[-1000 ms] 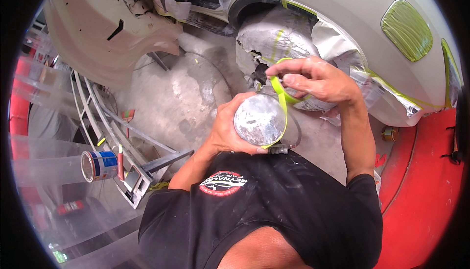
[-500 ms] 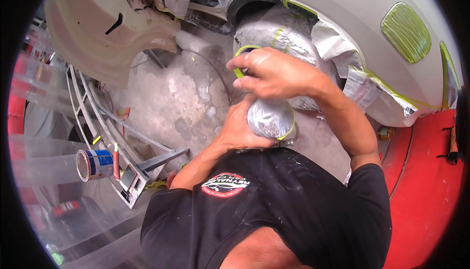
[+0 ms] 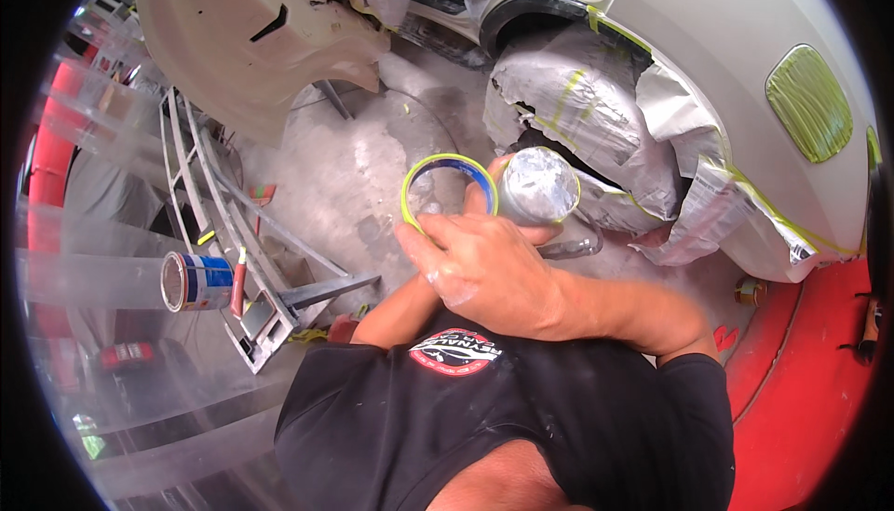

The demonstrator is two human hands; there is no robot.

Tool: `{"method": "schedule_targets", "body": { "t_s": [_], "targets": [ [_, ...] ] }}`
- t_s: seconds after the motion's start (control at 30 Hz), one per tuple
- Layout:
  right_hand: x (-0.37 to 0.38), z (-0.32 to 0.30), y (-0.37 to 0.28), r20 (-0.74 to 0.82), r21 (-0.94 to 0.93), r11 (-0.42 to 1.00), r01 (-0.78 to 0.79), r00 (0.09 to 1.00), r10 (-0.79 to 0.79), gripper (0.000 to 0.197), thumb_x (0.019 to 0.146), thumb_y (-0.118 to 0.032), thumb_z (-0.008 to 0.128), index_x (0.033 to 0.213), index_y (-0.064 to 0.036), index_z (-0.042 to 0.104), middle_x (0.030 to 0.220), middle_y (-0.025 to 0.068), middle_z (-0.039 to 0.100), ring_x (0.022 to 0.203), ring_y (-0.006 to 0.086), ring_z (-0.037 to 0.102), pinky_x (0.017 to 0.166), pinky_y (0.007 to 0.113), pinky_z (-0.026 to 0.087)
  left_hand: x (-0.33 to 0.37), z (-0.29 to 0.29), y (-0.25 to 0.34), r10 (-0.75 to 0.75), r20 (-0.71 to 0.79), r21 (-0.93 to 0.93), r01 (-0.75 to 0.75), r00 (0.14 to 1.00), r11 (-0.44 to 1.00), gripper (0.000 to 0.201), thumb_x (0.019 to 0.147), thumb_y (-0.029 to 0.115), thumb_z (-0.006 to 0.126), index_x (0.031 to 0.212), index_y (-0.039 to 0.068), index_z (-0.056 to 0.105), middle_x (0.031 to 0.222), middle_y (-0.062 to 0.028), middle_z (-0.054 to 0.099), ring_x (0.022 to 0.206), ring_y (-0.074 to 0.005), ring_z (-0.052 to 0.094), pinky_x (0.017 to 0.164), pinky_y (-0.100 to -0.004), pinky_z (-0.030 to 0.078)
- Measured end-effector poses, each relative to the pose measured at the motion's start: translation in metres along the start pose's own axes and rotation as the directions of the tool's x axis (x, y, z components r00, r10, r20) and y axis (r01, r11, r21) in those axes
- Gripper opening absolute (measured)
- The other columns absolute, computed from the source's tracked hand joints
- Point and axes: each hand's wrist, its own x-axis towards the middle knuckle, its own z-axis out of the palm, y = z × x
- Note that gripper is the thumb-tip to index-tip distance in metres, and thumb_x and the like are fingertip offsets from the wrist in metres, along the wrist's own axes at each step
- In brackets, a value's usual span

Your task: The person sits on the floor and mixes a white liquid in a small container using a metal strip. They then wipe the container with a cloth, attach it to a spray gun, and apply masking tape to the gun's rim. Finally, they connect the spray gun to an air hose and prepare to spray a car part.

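My right hand pinches the near rim of a yellow-green masking tape roll with a blue inner core. Just beyond it, my left hand is wrapped round a cylindrical cup with a smeared silver-grey end facing up. Most of the left hand is hidden behind my right hand and the cup. A curved, greyish metal part juts out beneath the cup; it may belong to a spray gun. The roll is left of the cup, and I cannot tell whether a strip joins them.
A pale car body with a paper-masked wheel stands far right. At far left is a loose beige body panel. A metal rack and a blue-labelled can are at left, a red panel at right.
The cup has moved up and right, away from my chest. My right hand has come down and nearer with the tape roll, which now shows as a full ring.
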Motion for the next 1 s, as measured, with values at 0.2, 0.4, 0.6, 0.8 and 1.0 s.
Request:
{"method": "schedule_targets", "body": {
  "t_s": [0.2, 0.4, 0.6, 0.8, 1.0],
  "targets": [
    [0.0, 0.004, -0.007, -0.136, 0.062, 0.993, 0.096, 0.987, -0.087, 0.032, 0.075, -0.01, 0.065, 0.102, 0.0051, 0.063, 0.075, 0.0108, 0.061, 0.065, 0.0258, 0.067, 0.061, 0.037, 0.054, 0.01, -0.004, 0.008, 0.114, -0.04, 0.016, -0.114, 0.993, 0.993, 0.076, 0.056, 0.018, 0.094, 0.122, 0.004, 0.059, 0.108, -0.0084, 0.068, 0.1, -0.0182, 0.064, 0.091, -0.0349, 0.051],
    [-0.004, -0.002, -0.018, -0.189, 0.046, 0.993, 0.113, 0.977, -0.102, 0.026, 0.08, -0.014, 0.073, 0.101, 0.0002, 0.068, 0.067, 0.0036, 0.059, 0.056, 0.0173, 0.063, 0.052, 0.031, 0.05, 0.014, -0.016, -0.017, -0.036, -0.102, -0.164, 0.019, 0.994, 0.986, 0.071, 0.061, 0.016, 0.092, 0.121, 0.003, 0.058, 0.108, -0.0072, 0.068, 0.1, -0.0162, 0.063, 0.091, -0.0331, 0.051],
    [-0.007, -0.024, -0.013, -0.19, 0.058, 0.991, 0.121, 0.976, -0.108, 0.025, 0.075, -0.01, 0.085, 0.094, -0.0045, 0.07, 0.064, 0.0023, 0.063, 0.051, 0.0169, 0.061, 0.049, 0.03, 0.048, 0.028, -0.042, -0.004, -0.023, -0.186, -0.172, -0.009, 0.982, 0.985, 0.067, 0.063, 0.018, 0.093, 0.119, 0.001, 0.059, 0.107, -0.0084, 0.072, 0.098, -0.0135, 0.066, 0.091, -0.0309, 0.052],
    [-0.017, -0.043, 0.004, -0.266, 0.044, 0.991, 0.127, 0.958, -0.111, 0.027, 0.074, -0.003, 0.083, 0.096, -0.0042, 0.068, 0.063, 0.0022, 0.063, 0.05, 0.017, 0.061, 0.047, 0.03, 0.045, 0.026, -0.06, 0.005, -0.072, -0.178, -0.178, 0.04, 0.981, 0.983, 0.07, 0.065, 0.018, 0.091, 0.125, 0.002, 0.059, 0.112, -0.0068, 0.071, 0.104, -0.0145, 0.065, 0.095, -0.0315, 0.051],
    [-0.039, -0.067, 0.038, -0.315, -0.116, 0.99, 0.082, 0.942, -0.115, 0.033, 0.073, 0.001, 0.082, 0.103, 0.0001, 0.068, 0.064, 0.0052, 0.066, 0.048, 0.0181, 0.061, 0.045, 0.032, 0.047, 0.018, -0.067, 0.016, -0.069, -0.164, -0.238, 0.029, 0.984, 0.971, 0.073, 0.063, 0.018, 0.09, 0.126, 0.002, 0.059, 0.114, -0.0071, 0.07, 0.105, -0.0157, 0.065, 0.098, -0.0321, 0.049]
  ]
}}
